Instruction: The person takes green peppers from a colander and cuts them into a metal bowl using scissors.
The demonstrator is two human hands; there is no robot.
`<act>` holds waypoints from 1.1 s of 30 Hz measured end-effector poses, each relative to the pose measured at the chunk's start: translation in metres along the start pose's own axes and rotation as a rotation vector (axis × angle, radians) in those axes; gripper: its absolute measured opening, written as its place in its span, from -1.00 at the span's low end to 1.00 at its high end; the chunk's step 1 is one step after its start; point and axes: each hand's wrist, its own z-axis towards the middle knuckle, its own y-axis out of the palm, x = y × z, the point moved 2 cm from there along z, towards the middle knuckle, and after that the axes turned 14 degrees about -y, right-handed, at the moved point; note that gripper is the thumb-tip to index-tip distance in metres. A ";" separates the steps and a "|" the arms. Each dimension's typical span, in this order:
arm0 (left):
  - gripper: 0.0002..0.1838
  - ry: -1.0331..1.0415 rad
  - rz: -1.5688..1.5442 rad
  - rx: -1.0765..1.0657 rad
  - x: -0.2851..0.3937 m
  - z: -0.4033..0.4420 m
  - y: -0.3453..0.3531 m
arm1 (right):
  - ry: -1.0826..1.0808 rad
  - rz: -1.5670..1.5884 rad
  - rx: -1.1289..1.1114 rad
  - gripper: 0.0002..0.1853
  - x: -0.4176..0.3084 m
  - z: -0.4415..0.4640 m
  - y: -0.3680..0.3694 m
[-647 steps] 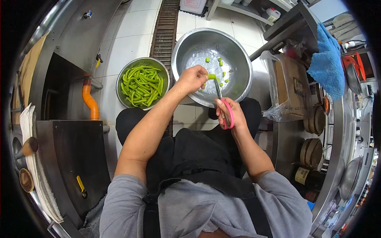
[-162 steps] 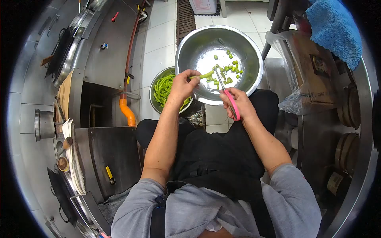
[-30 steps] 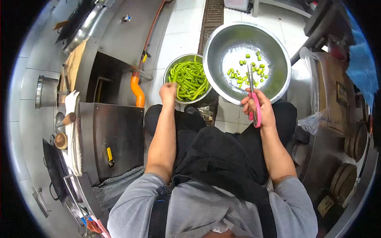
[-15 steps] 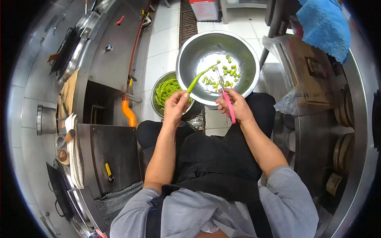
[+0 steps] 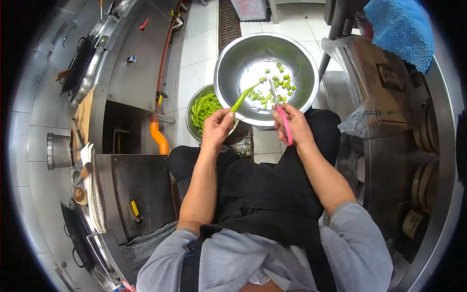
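Fingers (image 5: 227, 117) bent (left hand (image 5: 216, 128)) round pod (image 5: 239, 101)

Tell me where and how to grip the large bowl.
Take the large bowl by its rim at opposite left and right sides, probably best from above: it stands open side up, wide and round. Avoid its near left, where the smaller bowl crowds it.

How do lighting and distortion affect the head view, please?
In the head view, corners are black, the steel edge at far right bows, glare whitens the bottom of the large bowl, the pink scissors look crisp, print on the white box is unreadable.
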 end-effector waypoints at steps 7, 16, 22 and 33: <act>-0.73 0.020 -0.014 -0.065 0.002 -0.003 0.009 | -0.107 -0.002 -0.092 -0.55 0.010 0.002 0.008; -0.73 -0.049 -0.014 -0.039 -0.003 0.010 0.003 | 0.019 -0.018 -0.059 -0.59 0.003 -0.001 0.002; -0.72 -0.020 -0.131 -0.021 0.004 0.012 0.007 | 0.017 -0.004 -0.102 -0.58 0.006 -0.003 0.008; -0.74 -0.078 -0.016 -0.141 -0.010 0.021 0.014 | 0.025 -0.034 -0.088 -0.59 0.011 0.001 0.005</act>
